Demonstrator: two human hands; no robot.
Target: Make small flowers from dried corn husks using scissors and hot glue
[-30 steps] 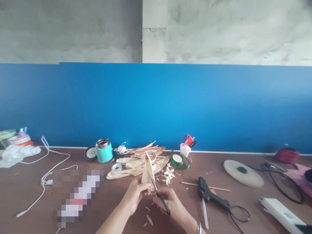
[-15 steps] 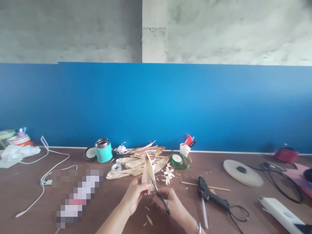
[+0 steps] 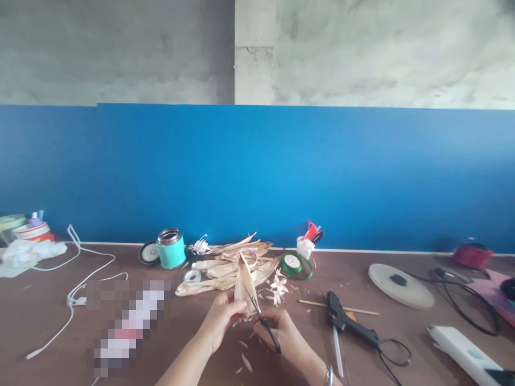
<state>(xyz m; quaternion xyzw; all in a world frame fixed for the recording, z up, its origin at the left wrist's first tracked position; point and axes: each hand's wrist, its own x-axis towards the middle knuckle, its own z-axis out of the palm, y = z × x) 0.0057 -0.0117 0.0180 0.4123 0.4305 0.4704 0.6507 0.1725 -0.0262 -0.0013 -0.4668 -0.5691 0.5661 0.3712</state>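
My left hand (image 3: 222,320) pinches the lower end of a pale dried corn husk (image 3: 243,281) and holds it upright above the brown table (image 3: 48,311). My right hand (image 3: 284,335) grips black-handled scissors (image 3: 263,321), whose blades reach up into the husk's right edge. Small husk clippings (image 3: 246,362) lie on the table just below both hands. A little flower made of husk (image 3: 279,286) sits right behind the scissors.
A pile of dried husks (image 3: 229,265) lies behind my hands, with a teal jar (image 3: 171,249), tape rolls (image 3: 192,276) and a green ribbon spool (image 3: 295,265) nearby. A black glue gun (image 3: 351,322) and wooden stick (image 3: 340,307) lie to the right. White cable (image 3: 76,289) runs at the left.
My left hand has tilted the husk slightly; the scissors stay at its right edge. Nothing else has moved.
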